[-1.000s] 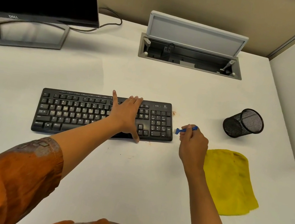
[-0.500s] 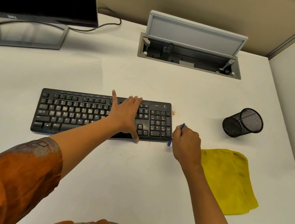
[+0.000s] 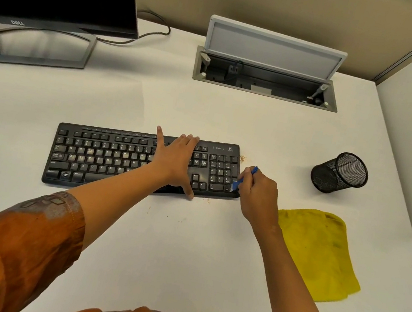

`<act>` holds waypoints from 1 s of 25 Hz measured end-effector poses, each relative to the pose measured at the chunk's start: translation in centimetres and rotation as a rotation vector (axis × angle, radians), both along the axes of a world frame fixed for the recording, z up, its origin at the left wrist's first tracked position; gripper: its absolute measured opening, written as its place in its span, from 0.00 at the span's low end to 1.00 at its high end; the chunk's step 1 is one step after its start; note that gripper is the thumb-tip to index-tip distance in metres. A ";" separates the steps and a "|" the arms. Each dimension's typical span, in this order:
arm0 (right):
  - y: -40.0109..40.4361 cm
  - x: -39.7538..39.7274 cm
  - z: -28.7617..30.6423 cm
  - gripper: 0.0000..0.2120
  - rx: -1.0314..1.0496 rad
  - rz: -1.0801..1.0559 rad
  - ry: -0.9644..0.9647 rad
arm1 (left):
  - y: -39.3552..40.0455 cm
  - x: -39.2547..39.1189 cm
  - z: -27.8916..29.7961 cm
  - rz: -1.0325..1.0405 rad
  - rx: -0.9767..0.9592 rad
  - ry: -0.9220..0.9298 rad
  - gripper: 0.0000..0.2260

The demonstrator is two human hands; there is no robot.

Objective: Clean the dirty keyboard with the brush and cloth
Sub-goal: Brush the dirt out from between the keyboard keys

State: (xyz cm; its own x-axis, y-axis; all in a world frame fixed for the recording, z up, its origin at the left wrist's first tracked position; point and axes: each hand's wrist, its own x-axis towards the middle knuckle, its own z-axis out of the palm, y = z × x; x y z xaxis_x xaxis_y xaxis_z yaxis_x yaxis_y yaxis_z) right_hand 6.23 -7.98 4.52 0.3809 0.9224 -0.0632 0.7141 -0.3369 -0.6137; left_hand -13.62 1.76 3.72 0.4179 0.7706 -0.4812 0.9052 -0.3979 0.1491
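On the desk point(image 3: 182, 260), tipped mesh cup point(image 3: 339, 173)

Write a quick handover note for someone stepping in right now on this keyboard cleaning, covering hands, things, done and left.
Left hand: flat on the middle of the keyboard, steadying it.
Right hand: grips the blue brush, its head at the keyboard's right edge by the number keys.
Yellow cloth: lies untouched on the desk, right of the keyboard.
Done: some crumbs lie on the desk off the keyboard's far right corner.
Left: letter keys look dusty; brush them, then wipe with the cloth.
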 end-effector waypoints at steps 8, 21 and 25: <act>4.4 0.1 -0.5 0.14 0.155 -0.093 0.223 | 0.0 0.0 0.0 0.000 -0.004 0.000 0.69; 2.9 1.3 -0.8 0.14 0.132 -0.004 0.107 | 0.0 0.0 -0.1 0.004 -0.008 -0.003 0.69; 2.7 2.3 -1.8 0.15 0.129 -0.160 0.042 | 0.0 -0.1 -0.1 0.004 -0.001 0.000 0.69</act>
